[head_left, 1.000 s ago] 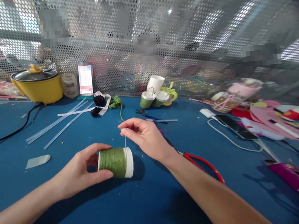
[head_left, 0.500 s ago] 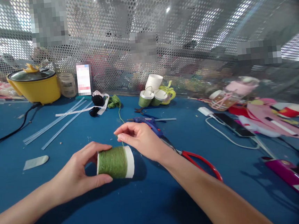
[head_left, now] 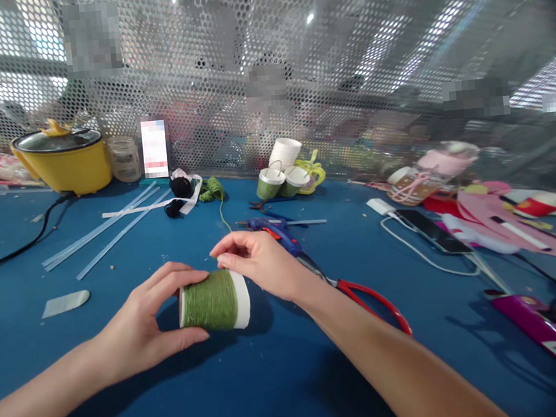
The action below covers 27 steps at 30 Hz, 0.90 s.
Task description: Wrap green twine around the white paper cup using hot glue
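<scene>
My left hand holds a white paper cup on its side, thumb below and fingers above. Green yarn is wound closely around the cup, leaving a white band bare at its right end. Just above that end, my right hand is closed in a pinch on the green yarn strand. The strand runs back to a loose green yarn bundle; its stretch at the fingertips is mostly hidden. Behind my right hand lie a blue glue gun and red-handled scissors.
Clear glue sticks and black pompoms lie left of the yarn. Green-wrapped cups stand by the perforated screen. A yellow pot is at far left. At right are a phone, felt pieces and a purple power strip.
My right hand has come slightly down and closer to the cup's upper edge. The cup has tilted a little in my left hand, and more of its winding faces up.
</scene>
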Available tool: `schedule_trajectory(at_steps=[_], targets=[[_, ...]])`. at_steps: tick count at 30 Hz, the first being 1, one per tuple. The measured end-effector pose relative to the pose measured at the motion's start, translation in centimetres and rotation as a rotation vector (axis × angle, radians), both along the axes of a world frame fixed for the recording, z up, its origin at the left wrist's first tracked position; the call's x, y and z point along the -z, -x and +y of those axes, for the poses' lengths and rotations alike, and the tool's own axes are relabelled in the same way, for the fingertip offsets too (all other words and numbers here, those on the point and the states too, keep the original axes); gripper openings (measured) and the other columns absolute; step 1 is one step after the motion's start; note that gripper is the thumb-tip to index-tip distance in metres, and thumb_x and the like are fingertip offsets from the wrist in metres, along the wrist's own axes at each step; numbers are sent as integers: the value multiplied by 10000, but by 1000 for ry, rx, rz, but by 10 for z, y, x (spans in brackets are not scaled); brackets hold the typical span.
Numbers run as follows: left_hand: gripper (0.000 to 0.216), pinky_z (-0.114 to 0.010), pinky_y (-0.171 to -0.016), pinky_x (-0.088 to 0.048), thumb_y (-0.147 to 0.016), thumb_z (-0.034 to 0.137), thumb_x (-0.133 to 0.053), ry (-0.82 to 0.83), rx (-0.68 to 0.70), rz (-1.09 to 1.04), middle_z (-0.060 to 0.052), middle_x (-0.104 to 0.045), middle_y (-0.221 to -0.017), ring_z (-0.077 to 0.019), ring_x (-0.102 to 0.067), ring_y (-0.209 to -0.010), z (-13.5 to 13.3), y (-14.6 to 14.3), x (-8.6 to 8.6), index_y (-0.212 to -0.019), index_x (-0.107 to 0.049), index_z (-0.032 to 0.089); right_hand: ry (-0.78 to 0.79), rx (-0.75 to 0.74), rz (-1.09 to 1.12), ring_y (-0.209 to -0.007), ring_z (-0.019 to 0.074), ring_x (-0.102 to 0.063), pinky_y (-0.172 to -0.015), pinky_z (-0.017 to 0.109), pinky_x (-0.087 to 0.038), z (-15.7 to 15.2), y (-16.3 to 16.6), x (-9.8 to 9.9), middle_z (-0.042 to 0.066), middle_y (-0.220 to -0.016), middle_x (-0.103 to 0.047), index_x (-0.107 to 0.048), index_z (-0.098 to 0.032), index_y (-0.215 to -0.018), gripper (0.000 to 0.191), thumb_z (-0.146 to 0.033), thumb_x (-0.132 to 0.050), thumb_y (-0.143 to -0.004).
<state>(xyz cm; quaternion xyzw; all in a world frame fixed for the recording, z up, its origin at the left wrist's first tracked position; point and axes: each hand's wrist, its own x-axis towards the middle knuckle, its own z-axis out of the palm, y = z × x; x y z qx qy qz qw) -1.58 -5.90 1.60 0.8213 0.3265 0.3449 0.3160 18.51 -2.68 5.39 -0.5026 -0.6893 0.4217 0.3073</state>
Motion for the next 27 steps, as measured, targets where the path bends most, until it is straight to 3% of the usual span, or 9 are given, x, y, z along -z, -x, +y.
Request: schedule_trajectory(at_steps=[17,27], targets=[[409,-399,-879,-455,-809,280,-578,-211,1,69,-127,-509,-1152,-256,-511,-1057,1,3,5,-1193,-458,207,-11,0,-30,-708,131,-597,-670,273,-462,-2,0,-3,19,-744,-656,-631,-160,-794,104,-138,-547,-737],[401,-412,-871,-466,-826,284,-560,-267,22,61,-130,-502,-1168,-262,-515,-1062,3,3,8,-1205,-449,216,69,4,0,-669,109,-571,-655,252,-441,1,0,-2,6,-685,-623,-626,-145,-778,108,-89,-545,-733]])
